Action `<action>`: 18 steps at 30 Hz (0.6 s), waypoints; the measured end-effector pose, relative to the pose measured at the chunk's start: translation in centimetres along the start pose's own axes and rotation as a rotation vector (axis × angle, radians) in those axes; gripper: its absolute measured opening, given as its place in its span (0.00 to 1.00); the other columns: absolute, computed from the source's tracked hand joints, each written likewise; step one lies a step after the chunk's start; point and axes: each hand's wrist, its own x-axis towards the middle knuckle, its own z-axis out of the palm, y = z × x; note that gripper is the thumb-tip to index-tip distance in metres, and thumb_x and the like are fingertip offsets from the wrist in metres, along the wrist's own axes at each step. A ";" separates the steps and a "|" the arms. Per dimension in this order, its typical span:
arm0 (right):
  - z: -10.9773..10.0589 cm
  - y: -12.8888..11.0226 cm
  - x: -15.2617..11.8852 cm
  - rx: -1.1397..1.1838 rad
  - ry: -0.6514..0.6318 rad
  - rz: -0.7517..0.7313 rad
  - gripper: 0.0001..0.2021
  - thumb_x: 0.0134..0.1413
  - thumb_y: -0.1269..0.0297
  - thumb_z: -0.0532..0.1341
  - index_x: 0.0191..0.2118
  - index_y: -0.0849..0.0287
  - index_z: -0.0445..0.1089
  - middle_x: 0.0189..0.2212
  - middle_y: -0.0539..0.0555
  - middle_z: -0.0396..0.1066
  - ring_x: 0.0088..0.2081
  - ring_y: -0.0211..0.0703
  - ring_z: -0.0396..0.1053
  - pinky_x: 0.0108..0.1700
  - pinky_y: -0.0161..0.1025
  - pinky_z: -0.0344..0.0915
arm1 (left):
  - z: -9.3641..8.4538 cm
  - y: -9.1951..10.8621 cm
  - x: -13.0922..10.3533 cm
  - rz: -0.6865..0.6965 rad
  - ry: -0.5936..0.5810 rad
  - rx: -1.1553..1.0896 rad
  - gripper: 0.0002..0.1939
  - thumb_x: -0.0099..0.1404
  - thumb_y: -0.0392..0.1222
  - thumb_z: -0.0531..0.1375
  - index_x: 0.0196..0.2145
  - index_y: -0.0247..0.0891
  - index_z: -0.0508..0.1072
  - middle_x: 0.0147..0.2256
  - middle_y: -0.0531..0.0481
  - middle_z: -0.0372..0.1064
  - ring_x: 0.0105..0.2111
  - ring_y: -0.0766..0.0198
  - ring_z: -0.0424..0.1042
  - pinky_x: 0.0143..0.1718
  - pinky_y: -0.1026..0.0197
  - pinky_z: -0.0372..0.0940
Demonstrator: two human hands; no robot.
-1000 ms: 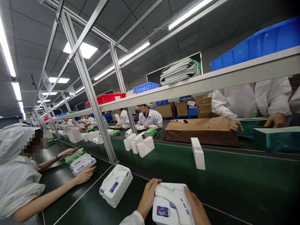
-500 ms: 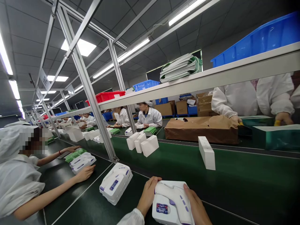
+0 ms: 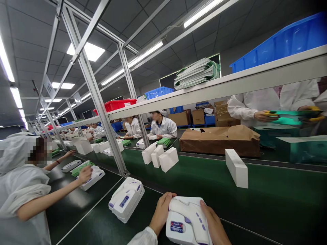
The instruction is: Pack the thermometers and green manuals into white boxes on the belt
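Observation:
At the bottom centre, a white moulded tray (image 3: 170, 217) holds a white infrared thermometer (image 3: 193, 215) with purple buttons and a pair of wrapped batteries (image 3: 176, 227). My left hand (image 3: 162, 210) grips the tray's left edge, thumb along its upper corner. On the opposite edge, my right hand (image 3: 214, 223) is closed against the tray, its fingertips near the thermometer's head. The tray's lower end is cut off by the picture's edge. To the left, on the dark bench, lies a stack of similar filled trays (image 3: 126, 199), touched by neither hand.
White boxes (image 3: 168, 160) stand on the green conveyor belt (image 3: 199, 180), with another box (image 3: 237, 168) further right. A co-worker (image 3: 25, 190) reaches over trays and green booklets at left. A metal post (image 3: 102, 102) and shelf (image 3: 230, 81) rise ahead. Another person (image 3: 270, 105) holds a green sheet opposite.
White boxes on the belt have shifted right. The co-worker at left has moved both hands, and a tray now shows beside the green booklets. The person opposite has lifted a green sheet. My hands stay still.

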 end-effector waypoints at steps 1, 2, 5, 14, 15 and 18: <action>0.0 0.0 0.0 -0.002 0.001 -0.005 0.33 0.42 0.33 0.57 0.41 0.60 0.70 0.35 0.57 0.75 0.43 0.58 0.70 0.42 0.44 0.66 | 0.0 -0.1 0.1 0.001 -0.001 0.001 0.26 0.63 0.61 0.50 0.42 0.39 0.75 0.48 0.46 0.68 0.52 0.53 0.61 0.53 0.58 0.55; 0.0 0.0 0.0 -0.003 0.005 -0.011 0.33 0.42 0.33 0.57 0.41 0.60 0.70 0.35 0.57 0.75 0.43 0.57 0.70 0.42 0.44 0.66 | 0.0 -0.2 0.1 0.002 -0.002 0.003 0.26 0.63 0.61 0.50 0.42 0.39 0.75 0.48 0.45 0.68 0.52 0.53 0.61 0.54 0.58 0.55; 0.1 0.1 0.1 0.001 0.031 -0.011 0.32 0.42 0.33 0.57 0.39 0.59 0.70 0.34 0.57 0.75 0.43 0.58 0.70 0.41 0.44 0.66 | -0.1 -0.5 0.3 0.009 -0.007 0.003 0.26 0.64 0.61 0.50 0.42 0.38 0.75 0.48 0.45 0.68 0.52 0.53 0.61 0.54 0.57 0.54; 0.4 0.5 0.2 0.054 0.053 -0.020 0.30 0.41 0.34 0.58 0.38 0.59 0.70 0.34 0.56 0.75 0.43 0.57 0.70 0.41 0.44 0.66 | -0.2 -0.9 0.5 0.015 -0.019 0.002 0.26 0.64 0.62 0.49 0.42 0.40 0.75 0.47 0.46 0.68 0.51 0.54 0.62 0.53 0.58 0.55; 0.3 0.4 0.1 0.048 0.046 -0.019 0.30 0.41 0.34 0.58 0.38 0.58 0.70 0.34 0.56 0.75 0.43 0.57 0.70 0.41 0.44 0.66 | -0.2 -0.9 0.5 0.016 -0.019 0.002 0.26 0.64 0.62 0.49 0.42 0.39 0.75 0.47 0.46 0.68 0.51 0.54 0.62 0.53 0.58 0.55; 0.2 0.2 0.0 0.029 0.023 -0.019 0.30 0.41 0.34 0.58 0.38 0.58 0.70 0.34 0.56 0.75 0.43 0.58 0.70 0.41 0.44 0.66 | -0.2 -1.1 0.6 0.024 -0.019 0.000 0.27 0.64 0.62 0.49 0.43 0.38 0.75 0.46 0.46 0.69 0.51 0.54 0.63 0.53 0.58 0.55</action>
